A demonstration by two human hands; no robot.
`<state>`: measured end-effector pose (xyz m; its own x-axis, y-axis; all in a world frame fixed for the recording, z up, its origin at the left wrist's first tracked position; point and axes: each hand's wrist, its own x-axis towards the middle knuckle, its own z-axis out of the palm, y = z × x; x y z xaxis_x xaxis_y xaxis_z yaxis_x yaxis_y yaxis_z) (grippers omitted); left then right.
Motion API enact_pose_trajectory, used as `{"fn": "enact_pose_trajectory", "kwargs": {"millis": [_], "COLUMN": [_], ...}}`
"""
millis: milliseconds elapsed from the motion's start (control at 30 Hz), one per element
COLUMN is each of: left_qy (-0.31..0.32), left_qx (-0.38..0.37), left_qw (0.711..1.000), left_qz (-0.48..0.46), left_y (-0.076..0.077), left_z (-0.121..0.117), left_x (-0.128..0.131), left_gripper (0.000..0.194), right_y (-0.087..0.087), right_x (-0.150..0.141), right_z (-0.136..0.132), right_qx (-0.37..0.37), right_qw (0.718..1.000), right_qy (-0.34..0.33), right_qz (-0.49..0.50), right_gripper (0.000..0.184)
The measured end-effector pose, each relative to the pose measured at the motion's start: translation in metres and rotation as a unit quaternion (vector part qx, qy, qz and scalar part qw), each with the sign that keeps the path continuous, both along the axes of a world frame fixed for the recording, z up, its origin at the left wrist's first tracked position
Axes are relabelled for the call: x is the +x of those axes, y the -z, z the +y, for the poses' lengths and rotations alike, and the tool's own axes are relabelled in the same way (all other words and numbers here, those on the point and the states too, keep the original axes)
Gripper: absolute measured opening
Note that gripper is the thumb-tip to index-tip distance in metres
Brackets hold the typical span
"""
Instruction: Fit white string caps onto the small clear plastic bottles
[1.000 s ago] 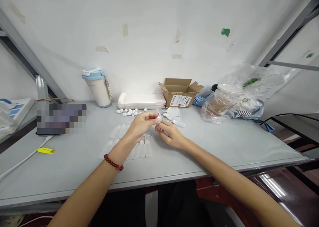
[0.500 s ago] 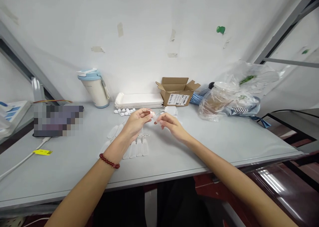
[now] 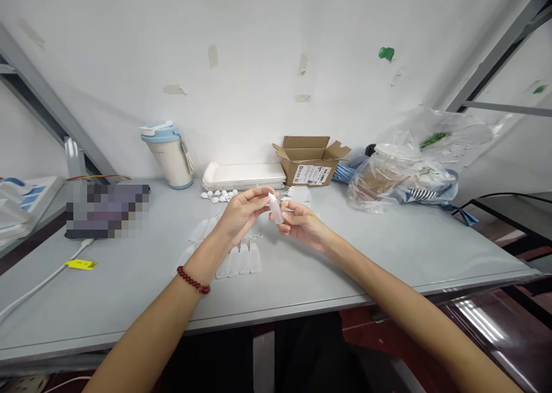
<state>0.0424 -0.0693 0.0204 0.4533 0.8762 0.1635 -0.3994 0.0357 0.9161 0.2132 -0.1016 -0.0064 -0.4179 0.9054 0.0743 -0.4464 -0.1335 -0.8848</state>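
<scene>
Between my hands is a small translucent dropper bottle [image 3: 276, 210], tilted, its white top up and to the left. My left hand [image 3: 244, 212] pinches it near the top, and a thin tip or tube shows beside those fingers. My right hand [image 3: 299, 223] is closed on the bottle's body from the right. Below my left hand, several flat translucent bottles [image 3: 244, 259] with thin tubes lie in rows, partly hidden by my wrist. Small white caps [image 3: 219, 196] are grouped beyond my left hand. More translucent bottles [image 3: 299, 194] lie behind my right hand.
At the back stand a blue-lidded tumbler [image 3: 170, 160], a stack of white packs [image 3: 244, 174] and an open cardboard box [image 3: 308, 168]. Plastic-wrapped items [image 3: 379, 177] sit at the right. A blurred-out device [image 3: 106, 212] with a cable [image 3: 47, 278] lies at the left.
The bottle was mostly hidden between my fingers; it now shows upright and tilted, with its body clear of my left hand. The whole view has shifted slightly with my head.
</scene>
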Motion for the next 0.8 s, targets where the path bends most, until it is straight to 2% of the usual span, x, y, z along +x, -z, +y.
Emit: {"fn": "enact_pose_trajectory", "kwargs": {"millis": [200,300,533,800], "left_qy": [-0.023,-0.034,-0.039,0.007], "left_qx": [0.049,0.053,0.036,0.030], "left_qw": [0.998,0.997,0.998,0.998], "left_qz": [0.041,0.042,0.041,0.050], "left_y": [0.0013,0.0044,0.0075,0.0058], "left_z": [-0.0004,0.0018,0.0048,0.0043], "left_x": [0.0020,0.0022,0.0000,-0.0003], "left_gripper": [0.016,0.017,0.023,0.036], "right_y": [-0.0032,-0.0029,0.0004,-0.0027], "right_x": [-0.0001,0.0001,-0.0005,-0.0001], "right_z": [-0.0006,-0.0006,0.0001,0.0007], "right_qx": [-0.004,-0.011,0.035,0.011], "right_qw": [1.000,0.999,0.991,0.998], "right_qy": [0.008,0.021,0.079,0.021], "right_qz": [-0.021,-0.030,-0.099,-0.059], "right_gripper": [0.026,0.026,0.030,0.024]}}
